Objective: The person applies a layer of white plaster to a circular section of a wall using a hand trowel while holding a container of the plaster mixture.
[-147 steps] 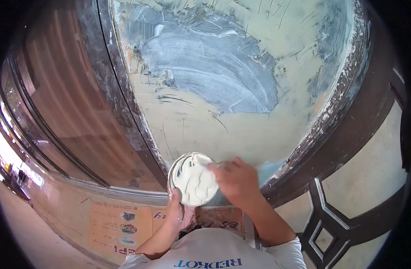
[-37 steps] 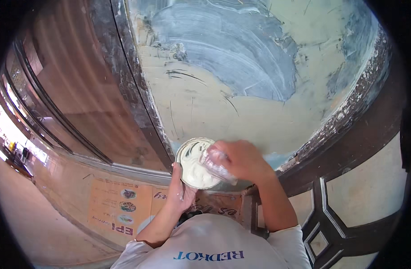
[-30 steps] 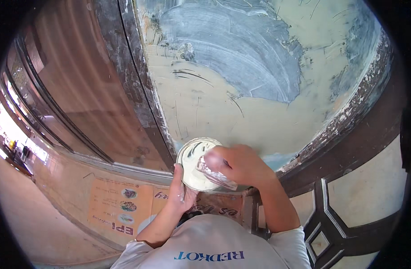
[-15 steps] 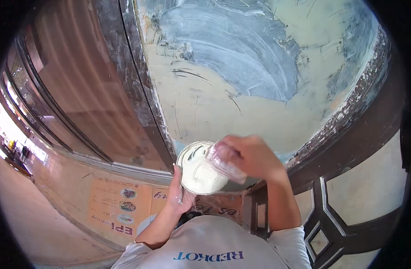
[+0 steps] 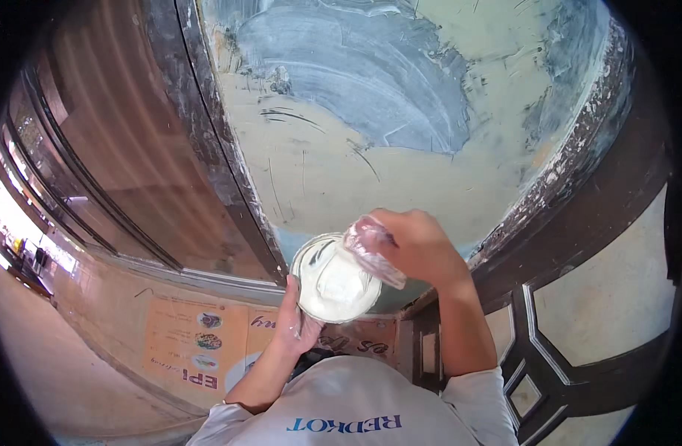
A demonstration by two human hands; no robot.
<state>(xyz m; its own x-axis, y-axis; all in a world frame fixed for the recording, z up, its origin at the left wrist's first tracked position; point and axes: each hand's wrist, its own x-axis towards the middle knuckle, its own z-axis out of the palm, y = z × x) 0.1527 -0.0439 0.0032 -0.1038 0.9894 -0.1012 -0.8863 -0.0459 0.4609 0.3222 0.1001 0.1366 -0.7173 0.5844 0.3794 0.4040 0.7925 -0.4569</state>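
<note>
- Left of the right hand (image 5: 414, 241): tub (image 5: 337, 286) and left hand (image 5: 295, 325) obstruct passage.
- Ahead: panel (image 5: 318, 186) limits forward reach; sideways clearance along its face.
- Between right hand and shirt (image 5: 341, 394): clear gap, right forearm (image 5: 466, 327) bounding it.

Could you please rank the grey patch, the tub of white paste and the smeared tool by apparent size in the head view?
Largest: grey patch
Then: tub of white paste
Smallest: smeared tool

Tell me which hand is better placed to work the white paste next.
Probably the right hand: it grips a paste-smeared tool at the right side of the round tub, close to the white paste. The left hand is taken up holding the tub at its left side.
</note>
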